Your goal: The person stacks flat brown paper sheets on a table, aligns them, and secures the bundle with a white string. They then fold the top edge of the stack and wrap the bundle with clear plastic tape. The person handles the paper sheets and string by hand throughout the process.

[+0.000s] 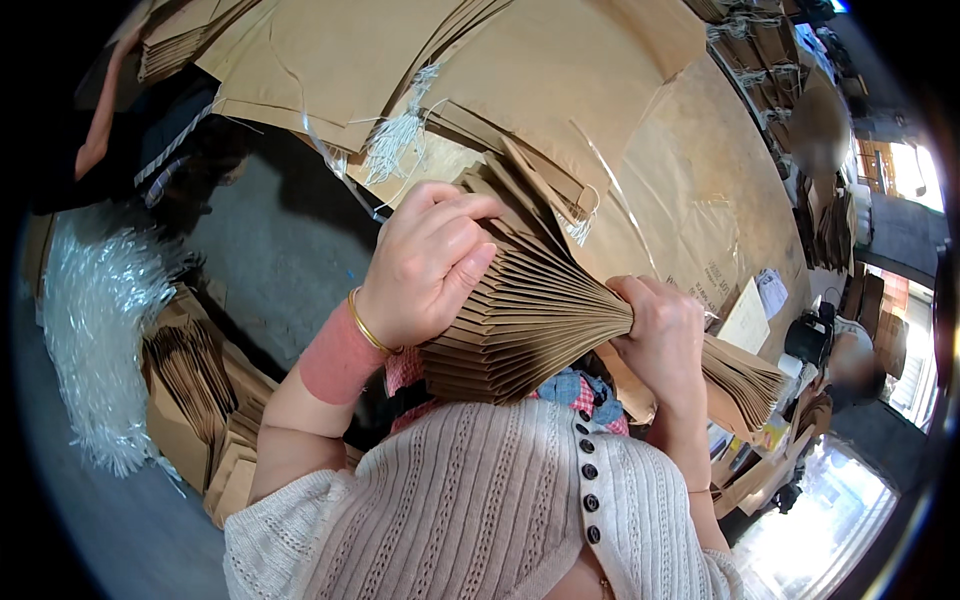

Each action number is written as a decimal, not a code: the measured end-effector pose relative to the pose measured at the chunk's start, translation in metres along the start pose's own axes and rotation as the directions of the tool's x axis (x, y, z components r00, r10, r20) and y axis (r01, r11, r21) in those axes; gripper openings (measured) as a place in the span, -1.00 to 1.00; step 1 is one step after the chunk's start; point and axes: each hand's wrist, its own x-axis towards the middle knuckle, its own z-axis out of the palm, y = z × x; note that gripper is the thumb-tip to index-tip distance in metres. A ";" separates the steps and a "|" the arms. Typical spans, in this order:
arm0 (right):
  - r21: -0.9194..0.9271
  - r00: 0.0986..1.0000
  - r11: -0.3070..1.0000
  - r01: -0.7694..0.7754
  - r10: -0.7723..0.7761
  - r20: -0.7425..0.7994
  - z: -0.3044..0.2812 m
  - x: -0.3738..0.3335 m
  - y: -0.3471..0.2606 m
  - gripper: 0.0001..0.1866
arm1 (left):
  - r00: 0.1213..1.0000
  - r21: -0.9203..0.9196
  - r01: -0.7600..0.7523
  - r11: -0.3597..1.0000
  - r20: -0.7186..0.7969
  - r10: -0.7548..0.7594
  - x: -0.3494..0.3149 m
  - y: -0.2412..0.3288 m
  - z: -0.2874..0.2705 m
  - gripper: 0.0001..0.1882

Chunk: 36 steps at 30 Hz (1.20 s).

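Note:
A thick stack of folded brown paper bags point(515, 325) is held before my chest, its edges fanned wide on the left and squeezed together on the right. Around the narrow end, my right hand point(662, 338) is closed tight. My left hand point(428, 265) has its fingers curled over the upper left edges of the fan, the thumb lying along them. White strings point(398, 140) lie in a bunch just beyond the left hand. The right hand's far fingers are hidden behind the stack.
Large brown paper sheets point(330, 60) cover the worktable. More bundled bags point(745, 385) lie to the right, others point(195, 375) at the lower left beside a heap of clear plastic strands point(110, 330). Another person's arm point(103, 110) reaches toward bags at the upper left.

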 end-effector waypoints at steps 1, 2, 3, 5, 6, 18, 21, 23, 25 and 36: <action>0.010 1.000 1.000 0.000 0.000 -0.003 0.001 0.000 0.000 -0.67 | 1.000 -0.019 -0.012 1.000 -0.001 0.012 0.000 -0.001 0.000 -0.91; 0.003 1.000 1.000 0.001 -0.001 -0.007 0.001 -0.001 0.001 -0.69 | 0.999 -0.069 0.036 0.997 -0.010 -0.037 0.001 -0.001 0.001 -0.90; -0.002 1.000 1.000 0.005 -0.005 -0.011 0.001 -0.001 0.001 -0.71 | 0.996 -0.116 0.085 0.990 -0.017 -0.087 0.001 0.001 0.001 -0.89; -0.003 1.000 1.000 0.007 -0.007 -0.014 0.001 0.000 0.000 -0.73 | 0.978 -0.229 0.199 0.953 -0.017 -0.208 0.003 0.004 0.002 -0.84; -0.001 1.000 1.000 0.006 -0.006 -0.012 0.001 0.000 -0.001 -0.73 | 0.960 -0.294 0.263 0.919 -0.010 -0.278 0.006 0.007 0.004 -0.82; -0.033 0.998 0.998 0.059 -0.058 0.015 -0.001 -0.005 0.011 -0.88 | 0.845 0.113 -0.168 0.979 0.529 0.084 0.072 0.072 0.035 0.03; -0.055 0.997 0.996 0.072 -0.072 -0.012 0.008 -0.009 0.021 -0.92 | 0.551 0.317 -0.222 0.922 0.821 -0.149 0.069 0.078 0.067 -0.21; 0.038 0.998 0.999 0.032 -0.030 -0.055 0.008 -0.029 0.040 -0.91 | 0.584 0.248 -0.241 0.938 0.809 -0.064 0.071 0.075 0.071 -0.65; -0.041 0.980 0.983 -0.182 0.184 0.076 0.007 -0.068 0.088 -0.92 | 0.566 0.355 -0.220 0.909 0.805 -0.178 0.071 0.075 0.073 -0.76; -0.158 0.977 0.964 -0.213 0.212 -0.022 -0.049 -0.230 0.177 -0.86 | 0.457 0.454 -0.396 0.798 0.851 -0.257 0.101 0.089 0.048 -0.82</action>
